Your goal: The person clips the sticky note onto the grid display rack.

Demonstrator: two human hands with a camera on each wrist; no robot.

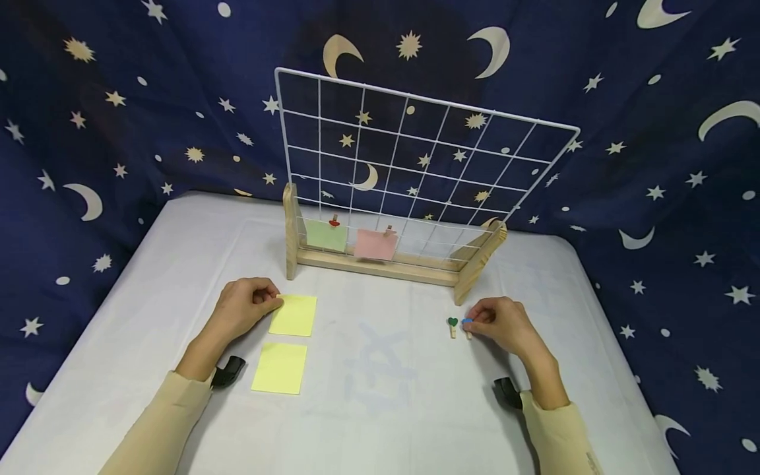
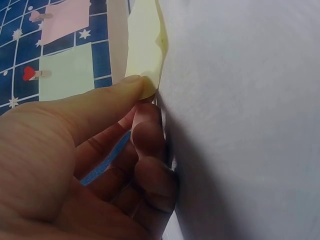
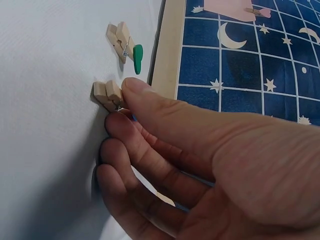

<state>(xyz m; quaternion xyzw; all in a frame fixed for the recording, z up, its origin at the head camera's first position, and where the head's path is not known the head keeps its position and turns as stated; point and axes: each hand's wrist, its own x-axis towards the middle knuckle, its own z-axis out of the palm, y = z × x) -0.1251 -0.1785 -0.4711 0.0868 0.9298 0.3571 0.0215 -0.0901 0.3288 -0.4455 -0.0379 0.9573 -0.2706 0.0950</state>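
My left hand (image 1: 245, 305) pinches the upper left corner of a yellow sticky note (image 1: 295, 315) between thumb and forefinger; in the left wrist view the yellow note (image 2: 145, 45) is seen almost edge-on. A second yellow note (image 1: 280, 368) lies just in front of it on the table. On the right, my right hand (image 1: 503, 323) pinches a small wooden clothespin (image 1: 468, 333) with a blue decoration. In the right wrist view the clothespin's (image 3: 106, 94) wooden ends poke out past the thumb. Beside it lies another clothespin with a green heart (image 1: 453, 323).
A white wire grid (image 1: 415, 138) stands in a wooden base (image 1: 380, 267) at the back. Clothespins hold a green note (image 1: 326, 237) and a pink note (image 1: 376, 245) on its lower wires. Behind hangs a dark blue star-and-moon cloth (image 1: 196, 79). White cloth covers the table (image 1: 380, 422).
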